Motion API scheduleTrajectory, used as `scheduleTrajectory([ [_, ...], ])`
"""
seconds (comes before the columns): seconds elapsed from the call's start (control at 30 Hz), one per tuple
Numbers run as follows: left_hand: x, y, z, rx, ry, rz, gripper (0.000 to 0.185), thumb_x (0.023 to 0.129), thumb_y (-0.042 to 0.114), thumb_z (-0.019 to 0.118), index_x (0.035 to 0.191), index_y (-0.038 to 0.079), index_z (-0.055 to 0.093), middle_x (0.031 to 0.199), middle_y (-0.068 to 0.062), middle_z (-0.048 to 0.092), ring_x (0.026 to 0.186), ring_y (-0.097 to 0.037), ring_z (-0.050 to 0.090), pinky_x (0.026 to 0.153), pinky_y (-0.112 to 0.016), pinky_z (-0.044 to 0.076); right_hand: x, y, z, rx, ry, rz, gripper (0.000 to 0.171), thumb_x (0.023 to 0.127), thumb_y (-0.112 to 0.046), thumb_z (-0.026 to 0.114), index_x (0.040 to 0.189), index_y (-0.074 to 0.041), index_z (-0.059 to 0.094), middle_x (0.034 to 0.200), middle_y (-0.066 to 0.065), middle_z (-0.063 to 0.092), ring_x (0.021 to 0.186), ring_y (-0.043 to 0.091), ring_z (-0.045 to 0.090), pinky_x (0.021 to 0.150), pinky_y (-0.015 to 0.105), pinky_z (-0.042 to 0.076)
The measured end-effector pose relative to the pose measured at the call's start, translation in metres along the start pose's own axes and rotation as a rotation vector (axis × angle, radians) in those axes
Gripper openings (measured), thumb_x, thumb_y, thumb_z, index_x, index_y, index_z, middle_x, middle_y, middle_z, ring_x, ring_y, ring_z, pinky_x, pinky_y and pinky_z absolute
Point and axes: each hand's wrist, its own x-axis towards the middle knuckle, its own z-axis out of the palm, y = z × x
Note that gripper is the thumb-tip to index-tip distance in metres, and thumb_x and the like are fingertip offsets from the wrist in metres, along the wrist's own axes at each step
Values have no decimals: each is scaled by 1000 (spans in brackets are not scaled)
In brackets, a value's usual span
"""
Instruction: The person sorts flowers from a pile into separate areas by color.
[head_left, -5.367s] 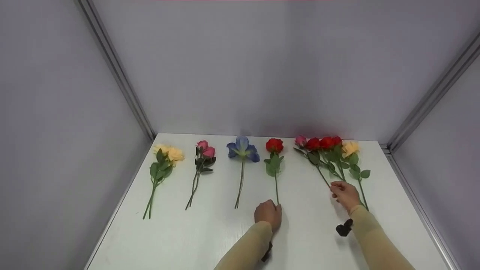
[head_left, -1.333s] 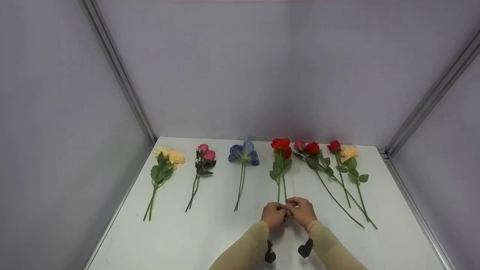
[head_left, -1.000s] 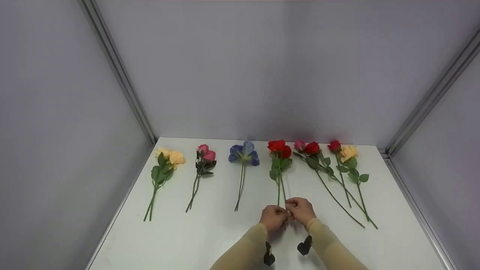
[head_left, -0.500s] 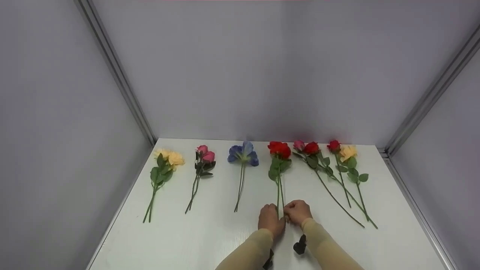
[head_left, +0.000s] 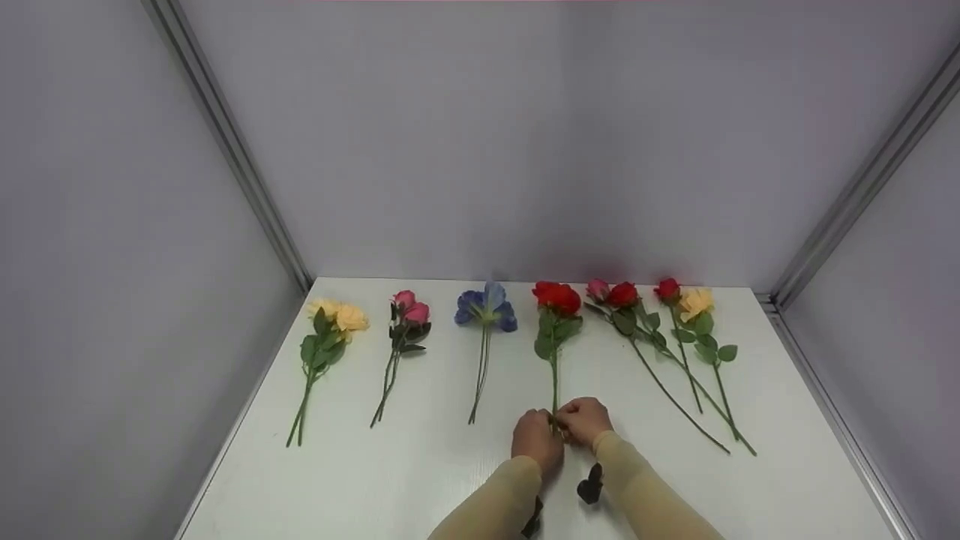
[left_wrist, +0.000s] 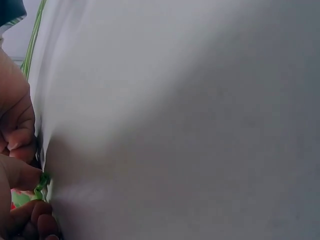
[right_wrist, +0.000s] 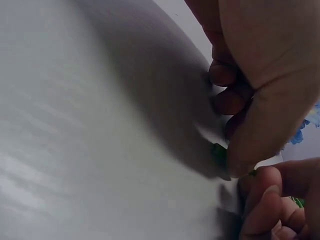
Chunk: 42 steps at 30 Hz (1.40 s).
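Note:
Two red roses lie together on the white table, right of the middle, heads at the back edge and green leaves just below. Their stems run close together toward the front. My left hand holds the lower stems from the left, fingers curled. From the right, my right hand pinches the stems at nearly the same spot, the fingertips of both hands almost meeting. A bit of green stem shows between fingers in the left wrist view, and a green stem end in the right wrist view.
To the left lie blue irises, pink roses and yellow flowers. On the right lie a pink rose, red roses and a yellow rose, their stems partly crossing. Grey panels enclose the white table.
My right hand has brought a second red rose from the right-hand flowers to the first one. The two stems have drawn together, and the right hand has shifted slightly left.

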Motion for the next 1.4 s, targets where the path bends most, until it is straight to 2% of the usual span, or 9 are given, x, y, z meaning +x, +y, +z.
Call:
scheduleTrajectory([
  [0.2,0,-7,1,-104,-26,-48,14,82,12,69,95,7,67,83,1,59,81,-18,59,75,-36,49,0,1,0,19,-23,-15,9,87,-12,65,85,-4,70,63,2,60,52,12,53,49,26,43],
  [0.4,-1,-8,0,-151,-25,-52,18,83,11,70,100,5,66,89,-2,62,86,-20,60,77,-38,49,-2,6,-10,8,-5,-17,8,84,-13,66,85,-5,69,62,2,60,52,12,54,48,26,44],
  [0.6,-2,-7,2,-207,-75,-89,20,86,13,68,106,9,65,86,5,57,80,-11,54,73,-34,47,-4,23,-55,-30,89,-1,10,86,-14,65,88,-5,68,66,4,62,56,14,58,52,27,44],
  [0.73,-3,-8,2,-211,-74,-86,27,87,11,66,113,9,65,90,4,58,87,-14,56,80,-36,48,-5,38,-87,4,140,29,16,90,-15,64,97,-1,67,77,8,64,62,15,59,56,27,46],
  [0.9,-4,-8,3,-194,-89,-80,30,87,12,64,117,10,64,94,3,58,94,-18,57,86,-38,46,-9,53,-116,51,137,85,23,92,-18,62,105,0,64,84,10,64,67,15,59,58,28,48],
  [1.03,-5,-8,3,-224,-117,-97,29,88,14,63,117,12,65,93,5,58,93,-16,57,85,-38,47,-10,65,-139,-83,204,38,23,91,-20,62,103,0,65,87,9,65,73,18,61,64,31,48],
  [1.13,-5,-10,4,-261,-135,-120,29,88,16,64,117,12,64,93,7,57,92,-14,56,83,-37,47,-11,76,-157,-245,290,-14,22,90,-18,62,101,0,65,91,13,67,83,26,62,72,39,48],
  [1.2,-5,-11,4,-276,-140,-134,31,88,17,64,119,12,63,92,7,56,90,-13,56,83,-37,47,-13,82,-165,-315,308,-23,22,90,-17,62,103,0,65,96,16,66,90,32,60,78,45,46],
  [1.4,-4,-15,1,-295,-137,-139,29,89,19,65,116,9,61,89,6,53,84,-12,53,77,-37,47,-20,94,-176,-434,245,-10,28,92,-18,62,111,2,64,106,22,62,99,41,58,77,53,45],
])
